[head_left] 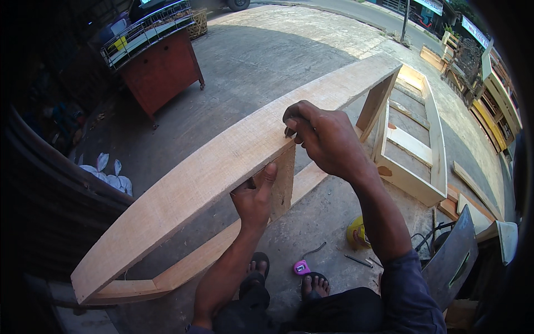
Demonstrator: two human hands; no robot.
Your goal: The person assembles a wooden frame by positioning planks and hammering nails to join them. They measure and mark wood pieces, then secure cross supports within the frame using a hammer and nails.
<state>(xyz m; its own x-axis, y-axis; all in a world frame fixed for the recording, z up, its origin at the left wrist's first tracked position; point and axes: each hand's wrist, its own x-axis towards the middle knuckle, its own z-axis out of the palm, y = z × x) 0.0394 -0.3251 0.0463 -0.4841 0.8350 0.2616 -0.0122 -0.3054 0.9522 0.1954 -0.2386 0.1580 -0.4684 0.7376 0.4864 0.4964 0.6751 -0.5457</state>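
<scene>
A long pale wooden frame (183,178) stands on its edge across the view, its upper board curved and tapering at the near left end. My right hand (328,139) is closed in a pinch over that board's near edge. Its fingertips hold a small dark piece against the wood, too covered to name. Below the board, my left hand (253,203) grips the short wooden crosspiece (283,178) between the upper and lower boards. The left thumb points up along the crosspiece, while the other fingers are partly hidden.
By my feet lie a pink tape measure (301,268), a yellow can (357,232) and a pencil-like stick (359,260). A second wooden frame (414,186) lies at the right. Wood offcuts (473,189) are beyond it. A red cart (161,75) stands at the far left.
</scene>
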